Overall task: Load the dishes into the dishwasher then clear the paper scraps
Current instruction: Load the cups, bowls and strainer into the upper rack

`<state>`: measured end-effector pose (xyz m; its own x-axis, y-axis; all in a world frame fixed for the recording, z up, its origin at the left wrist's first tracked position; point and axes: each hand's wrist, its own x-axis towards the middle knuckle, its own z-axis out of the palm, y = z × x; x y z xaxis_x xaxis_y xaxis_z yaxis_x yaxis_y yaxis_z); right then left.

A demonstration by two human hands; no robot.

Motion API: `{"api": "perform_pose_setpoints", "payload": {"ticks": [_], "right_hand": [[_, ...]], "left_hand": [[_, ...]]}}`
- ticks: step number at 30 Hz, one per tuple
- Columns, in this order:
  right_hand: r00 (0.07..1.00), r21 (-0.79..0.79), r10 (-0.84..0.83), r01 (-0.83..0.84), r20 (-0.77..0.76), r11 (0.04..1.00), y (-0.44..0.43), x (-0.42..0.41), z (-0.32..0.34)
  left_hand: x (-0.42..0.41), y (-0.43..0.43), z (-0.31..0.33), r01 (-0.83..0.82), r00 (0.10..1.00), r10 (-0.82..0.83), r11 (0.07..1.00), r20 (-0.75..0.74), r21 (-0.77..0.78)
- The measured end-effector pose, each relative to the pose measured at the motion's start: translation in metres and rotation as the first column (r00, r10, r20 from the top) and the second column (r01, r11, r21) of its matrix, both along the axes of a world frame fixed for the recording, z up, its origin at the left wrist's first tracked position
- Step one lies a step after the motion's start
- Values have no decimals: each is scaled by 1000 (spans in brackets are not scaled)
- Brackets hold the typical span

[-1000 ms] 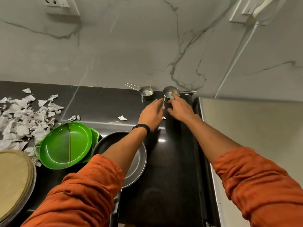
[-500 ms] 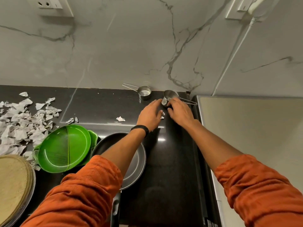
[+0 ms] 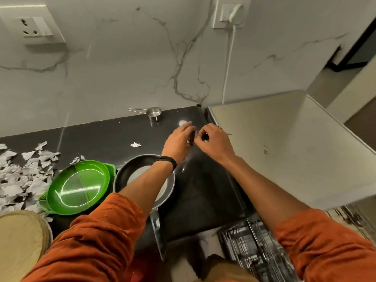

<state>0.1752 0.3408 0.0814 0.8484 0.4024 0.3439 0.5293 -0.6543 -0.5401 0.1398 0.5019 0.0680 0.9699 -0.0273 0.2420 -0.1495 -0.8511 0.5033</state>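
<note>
A small steel measuring cup is lifted off the black counter and tipped on its side between my hands. My left hand holds the bowl of the cup. My right hand pinches it at the handle end, and the thin wire handle pokes out to the right. A second measuring cup stands by the wall. Green plates and a black frying pan lie under my left forearm. Torn paper scraps cover the counter's left side. The dishwasher rack shows at lower right.
One loose paper scrap lies left of my hands. A round woven mat sits at the lower left. A pale appliance top adjoins the counter on the right. A plugged-in white cable runs down the marble wall.
The right-hand measuring cup has left the counter by the wall and come toward me, tipped between both hands. My view has tilted down, bringing the dishwasher rack into sight.
</note>
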Motion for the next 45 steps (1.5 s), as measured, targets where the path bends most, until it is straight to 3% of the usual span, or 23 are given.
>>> {"api": "perform_pose_setpoints", "payload": {"ticks": [8, 15, 21, 26, 30, 35, 39, 45], "right_hand": [[978, -14, -180, 182, 103, 983, -78, -105, -1], [931, -130, -357, 365, 81, 922, -165, -180, -15], [832, -187, -544, 554, 107, 811, -241, -229, -29], [725, -180, -675, 689, 142, 702, -303, -257, -42], [670, -169, -741, 737, 48, 655, -361, -278, -56], [548, -182, -834, 815, -67, 550, -436, -282, -77], [467, -227, -864, 836, -186, 500, -499, -275, -105], [339, -141, -854, 896, -395, 421, -579, -254, -173]], "left_hand": [[-74, -67, 10, 209, 976, -213, 974, -40, -89], [-103, -144, 9, 347, 923, -365, 927, -124, -145], [-118, -226, 0, 468, 808, -554, 809, -198, -356], [-124, -304, -10, 536, 701, -664, 731, -260, -424], [-126, -373, -21, 606, 631, -724, 684, -277, -407], [-132, -469, -45, 686, 624, -757, 649, -193, -328], [-132, -540, -75, 666, 629, -744, 665, -225, -336], [-113, -633, -139, 608, 635, -697, 717, -333, -340]]}}
